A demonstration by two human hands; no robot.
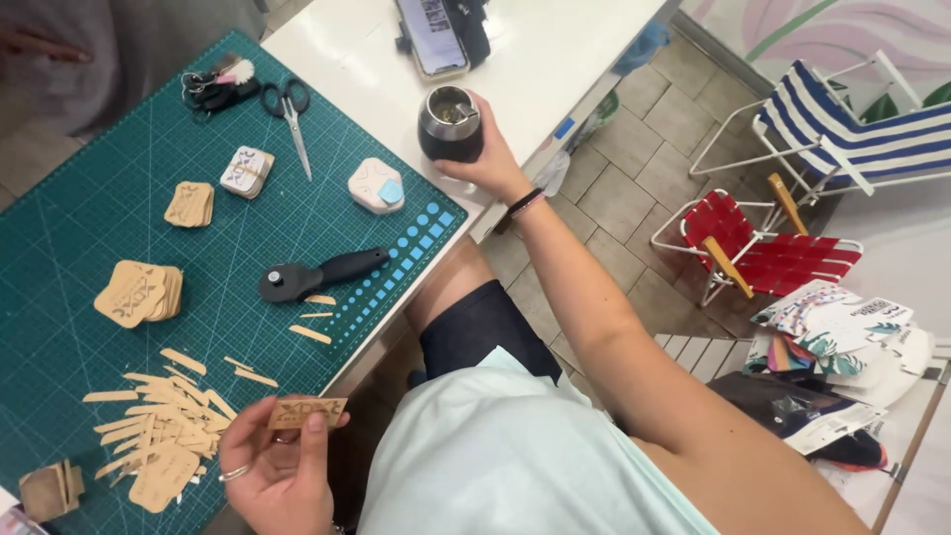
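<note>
The work stood at a pause between cuts, as I judged it: tags were already trimmed and stacked, and one was being looked over while a drink was taken up. At the near left corner of the green cutting mat (89, 208), which covered the left part of the white surface (555, 59), lay a heap of thin card offcuts (163, 421), with stacks of cut tan tags (139, 294) farther up the mat and another small stack (190, 204) beyond them. The left hand (272, 476), at the near edge of the mat, was partly closed, pinching one tan tag (307, 412) flat between thumb and fingertips, just above the offcuts and clear of the mat. In the middle of the mat a black rotary cutter (317, 275) lay on its side, untouched, with scissors (289, 111) near the far edge and a small white corner punch (375, 185) beside them. Toward the right edge of the surface, the right hand (485, 159) was wrapped around a dark round cup (451, 126), fingers curled about its side, the cup upright and at or just above the surface; I could not tell which. Any next move would call for setting the cup down steadily, away from the card, before the tag joined a stack.
</note>
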